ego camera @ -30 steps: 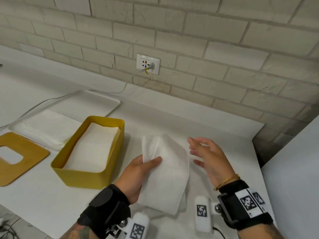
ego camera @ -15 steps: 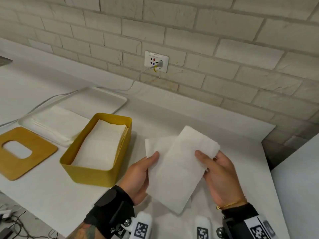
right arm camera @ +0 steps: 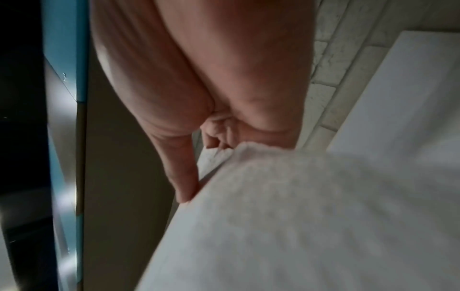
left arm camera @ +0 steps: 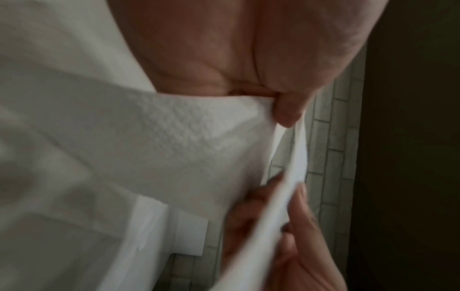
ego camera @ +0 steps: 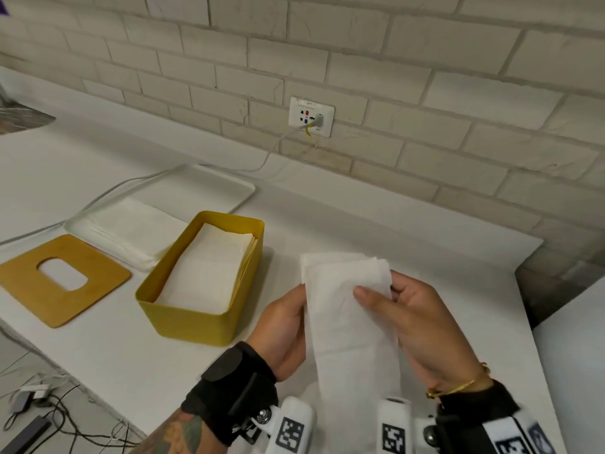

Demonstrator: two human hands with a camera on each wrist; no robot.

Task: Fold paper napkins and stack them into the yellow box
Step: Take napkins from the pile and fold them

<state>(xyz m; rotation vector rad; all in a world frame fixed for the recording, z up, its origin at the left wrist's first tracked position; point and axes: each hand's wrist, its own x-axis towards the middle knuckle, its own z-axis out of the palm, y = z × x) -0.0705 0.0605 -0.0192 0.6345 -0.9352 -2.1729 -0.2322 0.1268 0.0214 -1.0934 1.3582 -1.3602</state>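
Observation:
A white paper napkin (ego camera: 343, 322) hangs folded lengthwise between both hands above the white counter. My left hand (ego camera: 288, 326) holds its left edge, with the fingers hidden behind the paper. My right hand (ego camera: 409, 316) pinches the upper right corner, thumb on top. In the left wrist view the napkin (left arm camera: 174, 147) fills the frame, pinched under the thumb. In the right wrist view the napkin (right arm camera: 298, 216) lies blurred below the curled fingers. The yellow box (ego camera: 183, 316) stands to the left of my hands and holds a stack of folded napkins (ego camera: 212, 267).
A white tray (ego camera: 229, 188) with unfolded napkins (ego camera: 131, 227) lies behind the box. The wooden lid (ego camera: 29, 290) with an oval slot rests at the far left. A cable runs from the wall socket (ego camera: 311, 117) along the counter. The counter's right edge drops off near my right hand.
The right hand has taken hold of the napkin and brought its right half over toward the left hand, so the sheet is now a narrower strip. The view has tilted down.

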